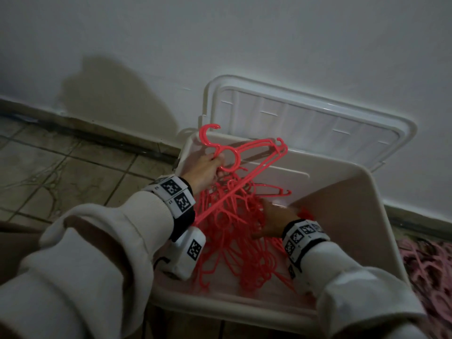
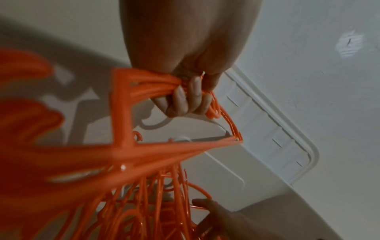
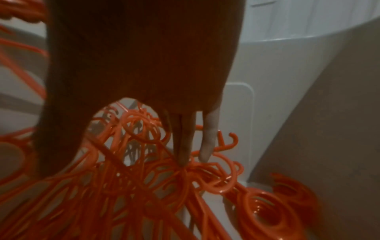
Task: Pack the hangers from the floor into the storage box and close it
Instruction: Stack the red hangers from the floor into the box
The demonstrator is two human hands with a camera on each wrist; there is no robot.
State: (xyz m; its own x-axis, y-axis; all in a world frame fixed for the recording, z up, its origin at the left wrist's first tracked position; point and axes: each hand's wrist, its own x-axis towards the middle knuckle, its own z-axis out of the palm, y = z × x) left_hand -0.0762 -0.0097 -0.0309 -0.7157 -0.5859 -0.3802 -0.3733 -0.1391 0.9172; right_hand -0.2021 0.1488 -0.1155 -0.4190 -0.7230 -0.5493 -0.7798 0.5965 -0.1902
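Note:
A white storage box (image 1: 362,192) stands open on the floor, its lid (image 1: 305,118) leaning back against the wall. Inside lies a tangled heap of red plastic hangers (image 1: 234,231). My left hand (image 1: 208,167) grips a bunch of hangers (image 2: 144,87) near their necks, holding them up over the box's left side, fingers (image 2: 185,100) curled round them. My right hand (image 1: 271,221) reaches down into the heap with straight fingers (image 3: 207,139) that press on the tangled hooks (image 3: 185,168).
More pink hangers (image 1: 430,270) lie piled on the floor to the right of the box. A tiled floor (image 1: 73,167) spreads to the left, and a white wall (image 1: 220,45) with a dark skirting stands right behind the box.

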